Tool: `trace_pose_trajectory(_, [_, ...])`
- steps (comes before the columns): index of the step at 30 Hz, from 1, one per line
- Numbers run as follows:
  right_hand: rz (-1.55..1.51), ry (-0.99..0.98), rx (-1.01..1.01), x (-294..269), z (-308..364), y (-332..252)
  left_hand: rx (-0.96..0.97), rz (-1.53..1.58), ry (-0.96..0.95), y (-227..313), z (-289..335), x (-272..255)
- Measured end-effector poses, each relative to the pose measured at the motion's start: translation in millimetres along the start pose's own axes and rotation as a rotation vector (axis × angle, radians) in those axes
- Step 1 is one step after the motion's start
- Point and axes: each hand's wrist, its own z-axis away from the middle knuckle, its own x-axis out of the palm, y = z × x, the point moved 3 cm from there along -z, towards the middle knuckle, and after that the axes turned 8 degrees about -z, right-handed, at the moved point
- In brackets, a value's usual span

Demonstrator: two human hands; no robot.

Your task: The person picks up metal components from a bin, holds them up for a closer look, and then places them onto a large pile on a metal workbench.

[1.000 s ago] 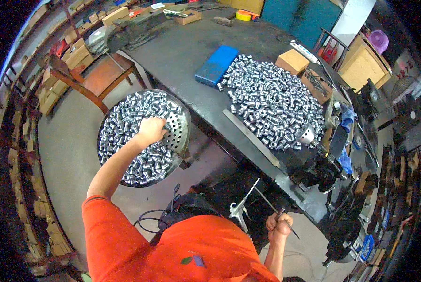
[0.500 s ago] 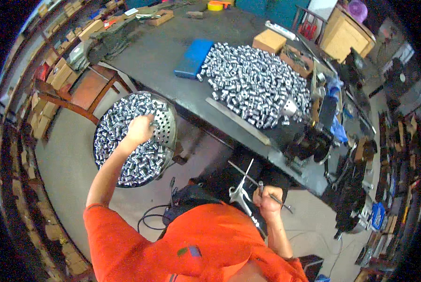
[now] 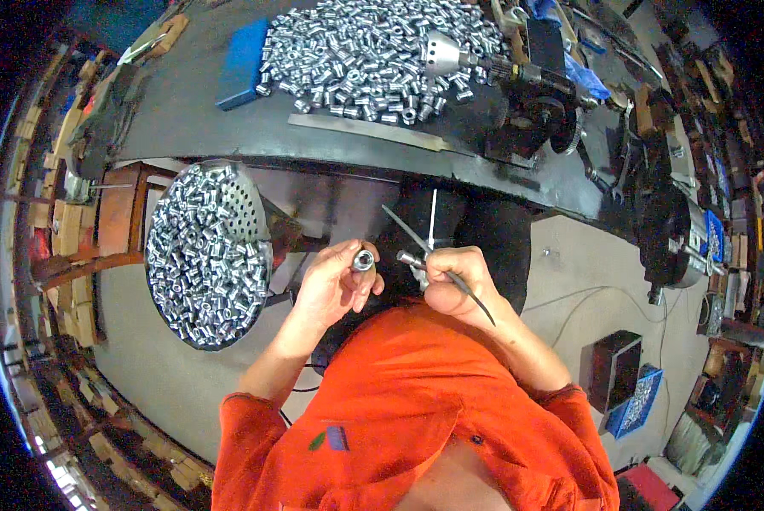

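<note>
Near my lap, my left hand [image 3: 335, 285] has its fingers closed around a small shiny metal sleeve [image 3: 363, 261], its bored end facing up. Close by on the right, my right hand [image 3: 463, 277] grips a slim dark rod [image 3: 407, 226] that slants across the fist and sticks out on both sides. Another small metal piece [image 3: 410, 259] protrudes from the right fist toward my left hand. Behind that fist, the thin pale nozzle [image 3: 434, 217] of a silver gun-shaped tool points away from me; its body is mostly hidden.
At left, a round perforated metal pan [image 3: 250, 209] holds many sleeves beside a wooden chair [image 3: 122, 213]. The dark workbench [image 3: 177, 115] carries a sleeve heap [image 3: 373, 60], a blue box [image 3: 244, 64], a flat metal bar [image 3: 365, 132] and a chucked machine [image 3: 518, 102].
My left hand has come from the pan to the front of my body, with a sleeve now in it. My right hand has moved inward, still gripping the rod. The view has shifted.
</note>
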Motion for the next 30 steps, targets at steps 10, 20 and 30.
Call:
trace_pose_trajectory(10, [0.086, -0.077, 0.048, 8, -16, 10, -0.061, -0.496, 0.227, 19, -8, 5])
trace_pose_trajectory(20, [0.292, -0.010, 0.087, 3, -19, 22, 0.099, -0.992, 0.114, 24, -29, 11])
trace_pose_trajectory(30, [-0.050, -0.067, 0.182, 2, -18, 37, -0.028, -0.903, 0.065, 21, -33, 16])
